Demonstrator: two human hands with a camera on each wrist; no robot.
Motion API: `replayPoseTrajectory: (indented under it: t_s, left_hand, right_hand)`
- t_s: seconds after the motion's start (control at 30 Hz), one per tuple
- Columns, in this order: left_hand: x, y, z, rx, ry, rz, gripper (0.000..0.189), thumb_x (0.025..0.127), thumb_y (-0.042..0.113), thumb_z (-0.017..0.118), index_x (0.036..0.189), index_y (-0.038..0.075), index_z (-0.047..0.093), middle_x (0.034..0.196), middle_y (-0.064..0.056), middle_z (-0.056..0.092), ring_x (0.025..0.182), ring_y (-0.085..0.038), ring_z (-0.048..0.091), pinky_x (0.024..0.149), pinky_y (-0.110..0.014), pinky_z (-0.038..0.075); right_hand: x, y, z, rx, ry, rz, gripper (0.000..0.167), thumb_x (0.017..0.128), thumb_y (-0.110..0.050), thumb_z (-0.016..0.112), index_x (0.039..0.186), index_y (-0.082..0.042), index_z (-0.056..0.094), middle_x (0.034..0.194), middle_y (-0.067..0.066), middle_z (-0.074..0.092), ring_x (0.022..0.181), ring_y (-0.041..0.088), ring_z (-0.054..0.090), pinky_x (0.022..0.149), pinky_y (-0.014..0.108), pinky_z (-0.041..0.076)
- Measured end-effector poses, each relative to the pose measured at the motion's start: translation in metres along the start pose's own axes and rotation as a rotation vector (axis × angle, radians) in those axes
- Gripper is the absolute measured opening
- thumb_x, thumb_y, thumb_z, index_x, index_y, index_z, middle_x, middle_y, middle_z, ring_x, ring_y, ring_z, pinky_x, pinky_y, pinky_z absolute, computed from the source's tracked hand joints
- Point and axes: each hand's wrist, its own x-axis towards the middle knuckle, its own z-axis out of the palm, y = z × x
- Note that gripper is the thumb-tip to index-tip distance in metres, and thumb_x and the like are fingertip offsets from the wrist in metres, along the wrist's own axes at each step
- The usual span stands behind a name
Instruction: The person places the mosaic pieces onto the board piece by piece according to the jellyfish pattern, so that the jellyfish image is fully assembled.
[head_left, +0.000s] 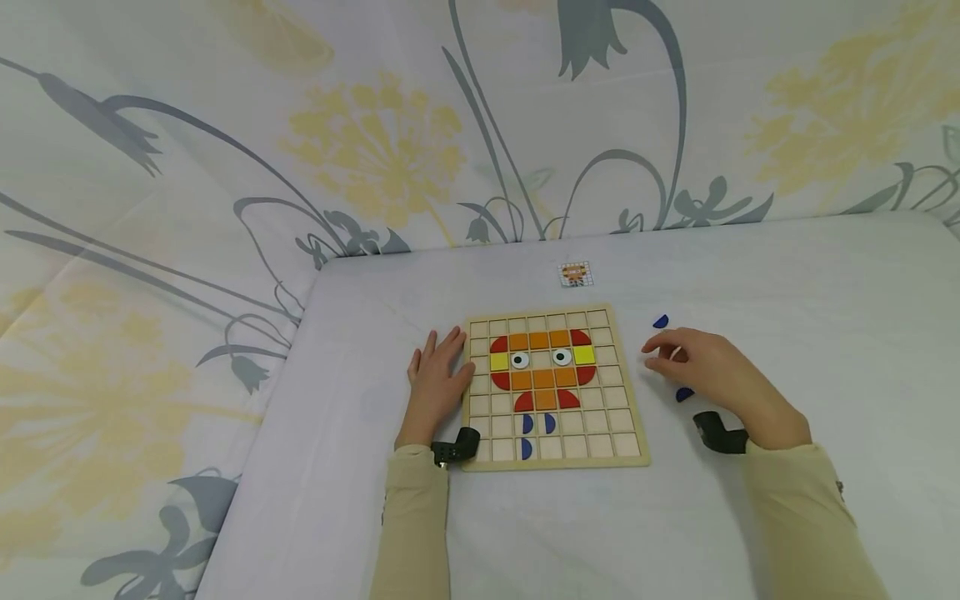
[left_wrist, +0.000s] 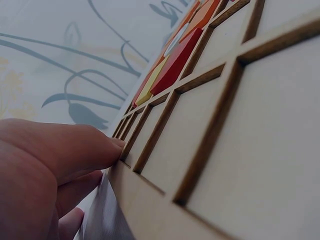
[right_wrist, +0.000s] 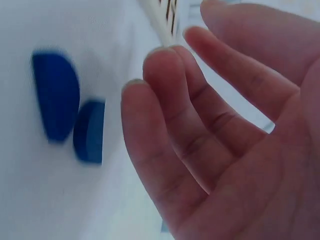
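A wooden grid board [head_left: 630, 437] lies on the white table, with a face-like pattern of orange, red and yellow pieces around two eye pieces [head_left: 562, 357]. Below that, three blue half-round pieces [head_left: 550, 423] sit in its lower cells. My left hand [head_left: 435, 385] rests along the left rim; in the left wrist view the thumb [left_wrist: 95, 147] touches that rim. To the right of the board, my right hand [head_left: 708, 367] hovers with loosely bent fingers and holds nothing. Loose blue half-round pieces [head_left: 661, 321] lie near it, two of them visible in the right wrist view [right_wrist: 56, 95].
A small picture card [head_left: 575, 274] with a similar pattern lies behind the board. Floral fabric [head_left: 390, 150] hangs at the back and left edges of the table. Each wrist wears a black camera [head_left: 718, 433].
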Motion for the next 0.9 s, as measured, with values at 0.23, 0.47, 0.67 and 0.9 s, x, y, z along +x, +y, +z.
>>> replayPoseTrajectory:
  t_s: [0.23, 0.47, 0.67, 0.9]
  left_hand:
    - [0.000, 0.001, 0.000, 0.005, -0.001, -0.001, 0.050, 0.088, 0.025, 0.051, 0.136, 0.014, 0.040, 0.142, 0.002, 0.032, 0.135, -0.023, 0.009, 0.103, -0.048, 0.001]
    - [-0.001, 0.000, 0.000, 0.009, -0.005, 0.003, 0.050, 0.088, 0.025, 0.050, 0.136, 0.015, 0.040, 0.142, 0.002, 0.031, 0.135, -0.023, 0.009, 0.103, -0.048, 0.001]
    - [0.000, 0.000, 0.000, 0.005, -0.009, 0.000, 0.050, 0.089, 0.025, 0.050, 0.136, 0.015, 0.040, 0.142, 0.003, 0.031, 0.135, -0.023, 0.008, 0.103, -0.047, 0.001]
    - [-0.001, 0.001, 0.000, 0.001, -0.009, 0.001, 0.050, 0.088, 0.024, 0.050, 0.136, 0.014, 0.040, 0.142, 0.002, 0.031, 0.135, -0.023, 0.008, 0.103, -0.047, 0.001]
  right_hand:
    - [-0.005, 0.021, -0.005, 0.010, -0.030, 0.015, 0.029, 0.083, -0.028, 0.062, 0.105, -0.010, 0.062, 0.088, 0.002, 0.054, 0.079, 0.019, 0.050, 0.067, 0.032, 0.041]
    - [-0.010, 0.035, -0.009, 0.033, -0.048, -0.016, 0.025, 0.082, -0.023, 0.062, 0.105, -0.014, 0.062, 0.087, 0.000, 0.053, 0.082, 0.018, 0.049, 0.072, 0.033, 0.039]
    - [-0.014, 0.048, -0.014, 0.024, -0.050, -0.008, 0.024, 0.081, -0.020, 0.063, 0.104, -0.014, 0.062, 0.088, 0.000, 0.051, 0.081, 0.017, 0.048, 0.070, 0.031, 0.039]
    - [-0.019, 0.056, -0.019, 0.003, -0.072, 0.028, 0.026, 0.077, -0.018, 0.065, 0.101, -0.010, 0.062, 0.087, 0.002, 0.050, 0.078, 0.018, 0.045, 0.067, 0.030, 0.037]
